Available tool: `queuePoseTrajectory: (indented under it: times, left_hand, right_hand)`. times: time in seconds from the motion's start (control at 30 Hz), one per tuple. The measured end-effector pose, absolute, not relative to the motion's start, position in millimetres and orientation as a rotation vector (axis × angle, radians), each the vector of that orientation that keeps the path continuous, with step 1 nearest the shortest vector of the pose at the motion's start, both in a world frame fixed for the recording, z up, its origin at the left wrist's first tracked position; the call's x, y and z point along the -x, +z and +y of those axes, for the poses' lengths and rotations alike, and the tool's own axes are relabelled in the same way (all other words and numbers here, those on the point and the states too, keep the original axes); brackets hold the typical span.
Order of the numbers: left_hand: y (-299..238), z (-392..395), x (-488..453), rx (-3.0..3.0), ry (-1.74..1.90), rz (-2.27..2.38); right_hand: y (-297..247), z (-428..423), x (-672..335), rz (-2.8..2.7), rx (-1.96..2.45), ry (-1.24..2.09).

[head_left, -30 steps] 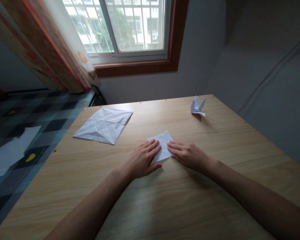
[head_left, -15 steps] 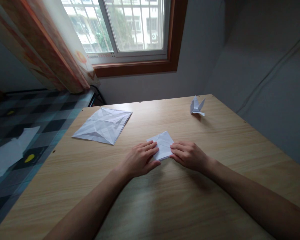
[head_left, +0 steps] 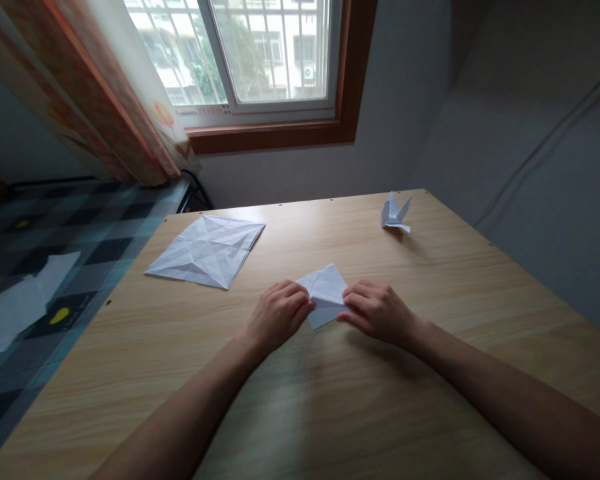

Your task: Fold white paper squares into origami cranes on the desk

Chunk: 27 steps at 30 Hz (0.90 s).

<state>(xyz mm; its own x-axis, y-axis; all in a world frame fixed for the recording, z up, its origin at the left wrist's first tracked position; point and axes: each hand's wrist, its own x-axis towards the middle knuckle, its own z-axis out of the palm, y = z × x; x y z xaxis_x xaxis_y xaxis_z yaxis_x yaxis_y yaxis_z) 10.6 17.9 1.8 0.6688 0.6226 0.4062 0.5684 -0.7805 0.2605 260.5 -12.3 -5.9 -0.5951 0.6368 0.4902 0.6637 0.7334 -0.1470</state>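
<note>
A small folded white paper (head_left: pixel 327 291) lies on the wooden table (head_left: pixel 430 293) in front of me. My left hand (head_left: pixel 276 315) has its fingers curled and pinches the paper's left edge. My right hand (head_left: pixel 376 309) is curled too and grips the right edge, with a flap of the paper lifted between the two hands.
A larger creased white sheet (head_left: pixel 207 251) lies flat at the table's far left. A finished paper crane (head_left: pixel 395 213) stands near the far right edge. Left of the table is a checkered bed (head_left: pixel 55 247) with white paper (head_left: pixel 20 303) on it. A window and curtain are behind.
Both hands went from lying flat on the paper to curled and pinching its edges. The paper's upper layer has lifted and its shape has narrowed.
</note>
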Motion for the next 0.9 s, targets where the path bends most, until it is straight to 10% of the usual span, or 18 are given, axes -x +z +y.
queuePoseTrajectory:
  times: [0.9]
  left_hand:
    - [18,4,-24,-3.02,0.358,1.076]
  right_hand:
    - [-5,-26,-238,-2.542,0.809,-0.107]
